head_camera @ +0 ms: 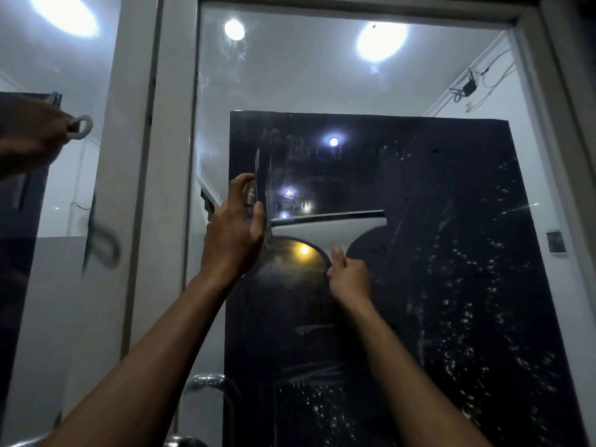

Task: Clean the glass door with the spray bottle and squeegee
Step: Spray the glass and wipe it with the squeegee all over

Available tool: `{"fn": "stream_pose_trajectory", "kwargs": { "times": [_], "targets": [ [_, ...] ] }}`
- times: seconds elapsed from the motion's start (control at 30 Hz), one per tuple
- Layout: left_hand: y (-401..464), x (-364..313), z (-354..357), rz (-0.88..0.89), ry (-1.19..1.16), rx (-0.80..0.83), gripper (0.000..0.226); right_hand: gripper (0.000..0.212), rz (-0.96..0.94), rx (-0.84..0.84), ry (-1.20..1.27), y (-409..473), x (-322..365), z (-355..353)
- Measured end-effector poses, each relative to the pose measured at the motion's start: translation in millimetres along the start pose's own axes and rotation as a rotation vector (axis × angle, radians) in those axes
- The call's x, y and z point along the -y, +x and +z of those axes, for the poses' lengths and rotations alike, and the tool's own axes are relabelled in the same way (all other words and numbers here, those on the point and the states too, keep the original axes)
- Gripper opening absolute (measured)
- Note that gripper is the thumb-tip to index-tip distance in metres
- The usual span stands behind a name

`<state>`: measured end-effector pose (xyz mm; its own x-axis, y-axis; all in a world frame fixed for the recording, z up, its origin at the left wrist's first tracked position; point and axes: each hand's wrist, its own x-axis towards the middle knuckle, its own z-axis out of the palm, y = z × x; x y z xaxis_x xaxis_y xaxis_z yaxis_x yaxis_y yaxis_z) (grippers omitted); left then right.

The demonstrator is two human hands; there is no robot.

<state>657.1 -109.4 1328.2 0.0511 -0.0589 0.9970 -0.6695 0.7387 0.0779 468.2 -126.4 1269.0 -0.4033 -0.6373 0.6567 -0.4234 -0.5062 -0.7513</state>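
White plastic forms the head of the squeegee [327,228], pressed flat to the glass door [435,195] at the centre of the frame, its blade level and its handle running down into the right hand [350,279]. That hand is curled tight round the handle, thumb up along it. Just to the left, the left hand [237,233] wraps a small spray bottle [251,192], of which only the upper part shows between thumb and fingers; whether a finger rests on the nozzle I cannot tell.

The pane is wet. Droplets speckle the right side and the lower centre of the frame, and streaks cross the glass above the blade. The step in hand looks like wiping, the spraying of this section seemingly done.

The next move probably calls for a steady pull along the glass with even pressure, keeping the blade's whole edge in contact, then overlapping passes toward the beaded right side.

A curved metal door handle [213,382] shows at the bottom of the frame, left of centre, and the pale door frame [167,188] stands to the left.
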Motion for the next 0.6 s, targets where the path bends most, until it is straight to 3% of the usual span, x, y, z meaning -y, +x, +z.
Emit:
{"fn": "stream_pose_trajectory", "kwargs": {
  "times": [0.17, 0.33, 0.5, 0.6],
  "targets": [
    [-8.6, -3.6, -2.3, -0.018, 0.015, 0.015, 0.047, 0.06, -0.032, 0.037, -0.027, -27.2, -16.5, -19.2],
    [-8.6, -5.4, -8.9, -0.032, 0.018, 0.034, 0.045, 0.059, -0.318, -0.03, -0.181, -6.7, 13.1, -35.9],
    [-7.5, -4.3, -9.8, -0.027, 0.032, 0.006, 0.044, 0.062, -0.609, 0.266, -0.557, 42.3, 71.5, -35.0],
    [-10.6, -5.0, -4.9, -0.032, 0.015, 0.021, 0.046, 0.063, -0.649, 0.388, -0.767, 61.9, 92.3, -26.0]
  ]
}}
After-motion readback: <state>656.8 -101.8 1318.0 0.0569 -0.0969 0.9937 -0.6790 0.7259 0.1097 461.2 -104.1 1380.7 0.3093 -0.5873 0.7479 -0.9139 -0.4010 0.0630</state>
